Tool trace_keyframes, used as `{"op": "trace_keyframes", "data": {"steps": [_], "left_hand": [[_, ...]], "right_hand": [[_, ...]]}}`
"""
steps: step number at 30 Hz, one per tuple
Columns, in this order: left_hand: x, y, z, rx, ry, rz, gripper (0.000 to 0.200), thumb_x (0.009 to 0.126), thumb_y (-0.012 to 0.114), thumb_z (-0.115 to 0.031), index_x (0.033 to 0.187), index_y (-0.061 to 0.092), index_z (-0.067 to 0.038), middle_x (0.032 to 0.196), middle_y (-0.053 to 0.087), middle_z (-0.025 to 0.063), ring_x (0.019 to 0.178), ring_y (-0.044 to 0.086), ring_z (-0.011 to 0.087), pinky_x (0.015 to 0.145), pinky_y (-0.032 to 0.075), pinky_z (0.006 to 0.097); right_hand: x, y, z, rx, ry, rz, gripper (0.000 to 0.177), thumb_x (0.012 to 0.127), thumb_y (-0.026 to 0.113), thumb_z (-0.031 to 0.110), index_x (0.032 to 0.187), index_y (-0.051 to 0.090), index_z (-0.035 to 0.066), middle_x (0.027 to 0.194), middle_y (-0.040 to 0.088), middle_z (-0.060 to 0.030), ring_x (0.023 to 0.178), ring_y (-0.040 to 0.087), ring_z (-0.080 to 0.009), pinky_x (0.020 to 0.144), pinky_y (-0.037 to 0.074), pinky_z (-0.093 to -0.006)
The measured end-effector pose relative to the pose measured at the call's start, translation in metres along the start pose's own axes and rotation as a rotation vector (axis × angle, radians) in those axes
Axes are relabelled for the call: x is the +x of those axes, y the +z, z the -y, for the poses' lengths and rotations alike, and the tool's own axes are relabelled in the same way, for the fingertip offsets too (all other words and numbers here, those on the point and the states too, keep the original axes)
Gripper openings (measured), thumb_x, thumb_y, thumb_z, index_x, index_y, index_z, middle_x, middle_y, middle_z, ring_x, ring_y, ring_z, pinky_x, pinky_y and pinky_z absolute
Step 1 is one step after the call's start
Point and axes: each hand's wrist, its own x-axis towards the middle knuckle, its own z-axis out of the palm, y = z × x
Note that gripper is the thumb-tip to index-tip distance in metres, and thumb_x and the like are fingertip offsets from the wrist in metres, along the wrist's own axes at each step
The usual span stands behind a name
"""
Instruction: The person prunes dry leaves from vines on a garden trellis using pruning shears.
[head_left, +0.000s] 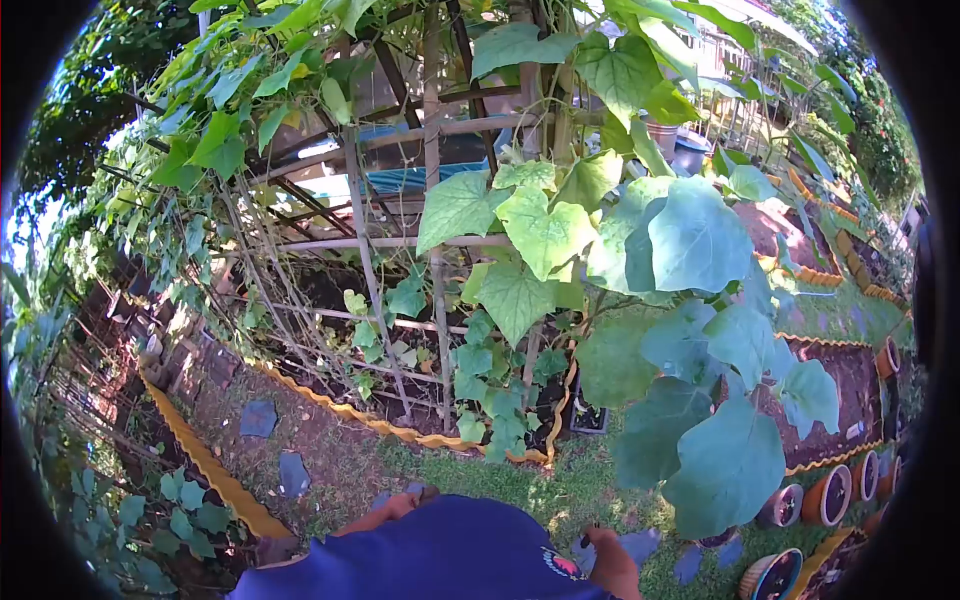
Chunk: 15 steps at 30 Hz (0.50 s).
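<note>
My left hand (408,500) shows just beyond the front of my dark blue shirt (430,550), low in the view. It is partly hidden by the shirt, and its fingers are too small to read. My right hand (606,548) hangs low by my right side with its fingers curled. Something small and dark is at its fingertips; its kind cannot be made out. Ahead stands a trellis of wooden poles (437,260) with climbing vines. Large broad leaves (700,235) hang at the right of it, closest to me. Neither hand touches the plants.
Scalloped yellow edging (340,408) borders the bed under the trellis, and another yellow strip (205,460) runs at the left. Flat stepping stones (292,474) lie in the path. Several pots (828,497) line the right side. A blue container (690,152) stands farther back.
</note>
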Motion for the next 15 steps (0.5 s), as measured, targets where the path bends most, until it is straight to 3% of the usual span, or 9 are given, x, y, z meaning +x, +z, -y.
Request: {"op": "trace_keyframes", "data": {"steps": [3, 4, 5, 7, 8, 9, 11, 15], "left_hand": [[-0.037, -0.044, -0.044, 0.109, 0.245, -0.173, 0.056, 0.080, 0.066, -0.019, 0.134, 0.054, -0.006, 0.129, 0.062, 0.0179, 0.121, 0.059, 0.0249, 0.104, 0.045, 0.0366], [-0.069, -0.072, -0.075, -0.039, 0.264, -0.322, 0.054, 0.078, 0.064, -0.016, 0.130, 0.057, -0.005, 0.126, 0.063, 0.0190, 0.118, 0.061, 0.0305, 0.102, 0.047, 0.0404], [-0.052, -0.102, -0.069, -0.037, 0.361, -0.508, 0.051, 0.079, 0.062, -0.010, 0.129, 0.057, -0.003, 0.121, 0.066, 0.0185, 0.113, 0.063, 0.0292, 0.099, 0.049, 0.0387], [-0.093, -0.184, -0.127, -0.282, 0.451, -0.663, 0.042, 0.082, 0.056, 0.004, 0.124, 0.058, -0.001, 0.113, 0.068, 0.0124, 0.099, 0.066, 0.0191, 0.086, 0.053, 0.0324], [-0.124, -0.224, -0.161, -0.248, 0.545, -0.818, 0.038, 0.084, 0.056, 0.005, 0.121, 0.058, 0.000, 0.109, 0.068, 0.0099, 0.095, 0.065, 0.0172, 0.083, 0.054, 0.0312], [-0.131, -0.264, -0.184, -0.431, 0.741, -0.902, 0.037, 0.085, 0.053, 0.007, 0.121, 0.057, 0.001, 0.106, 0.067, 0.0094, 0.095, 0.065, 0.0166, 0.084, 0.054, 0.0300], [-0.205, -0.320, -0.262, -0.389, 0.895, -1.068, 0.031, 0.088, 0.050, 0.008, 0.118, 0.056, 0.003, 0.106, 0.066, 0.0105, 0.095, 0.065, 0.0162, 0.089, 0.052, 0.0296], [-0.265, -0.417, -0.358, -0.431, 1.292, -1.214, 0.025, 0.095, 0.051, 0.002, 0.119, 0.056, 0.003, 0.111, 0.066, 0.0110, 0.099, 0.064, 0.0151, 0.090, 0.051, 0.0274]], "right_hand": [[0.004, 0.006, 0.001, 0.013, -0.026, 0.040, 0.051, 0.079, 0.068, 0.052, 0.103, 0.072, 0.007, 0.097, 0.068, -0.0161, 0.092, 0.064, -0.0287, 0.084, 0.050, -0.0402], [0.007, 0.013, 0.006, 0.006, -0.047, 0.062, 0.050, 0.080, 0.068, 0.051, 0.103, 0.072, 0.007, 0.096, 0.069, -0.0158, 0.092, 0.064, -0.0283, 0.083, 0.050, -0.0400], [0.013, 0.023, 0.012, -0.002, -0.072, 0.092, 0.050, 0.080, 0.067, 0.051, 0.102, 0.072, 0.007, 0.096, 0.069, -0.0155, 0.091, 0.064, -0.0279, 0.083, 0.050, -0.0398], [0.017, 0.047, 0.024, -0.053, -0.139, 0.157, 0.048, 0.080, 0.067, 0.050, 0.101, 0.072, 0.007, 0.095, 0.069, -0.0150, 0.090, 0.064, -0.0271, 0.082, 0.050, -0.0394], [0.021, 0.058, 0.031, -0.074, -0.171, 0.182, 0.048, 0.080, 0.067, 0.050, 0.101, 0.073, 0.007, 0.094, 0.069, -0.0147, 0.089, 0.064, -0.0268, 0.081, 0.050, -0.0391], [0.021, 0.067, 0.035, -0.092, -0.200, 0.203, 0.047, 0.081, 0.066, 0.050, 0.100, 0.073, 0.007, 0.093, 0.069, -0.0144, 0.089, 0.064, -0.0264, 0.081, 0.050, -0.0389], [0.025, 0.082, 0.047, -0.127, -0.251, 0.227, 0.046, 0.081, 0.066, 0.049, 0.099, 0.073, 0.007, 0.092, 0.069, -0.0139, 0.088, 0.064, -0.0256, 0.080, 0.051, -0.0385], [0.036, 0.097, 0.048, -0.178, -0.306, 0.213, 0.044, 0.082, 0.065, 0.047, 0.097, 0.074, 0.007, 0.090, 0.070, -0.0128, 0.085, 0.065, -0.0241, 0.077, 0.051, -0.0376]]}}
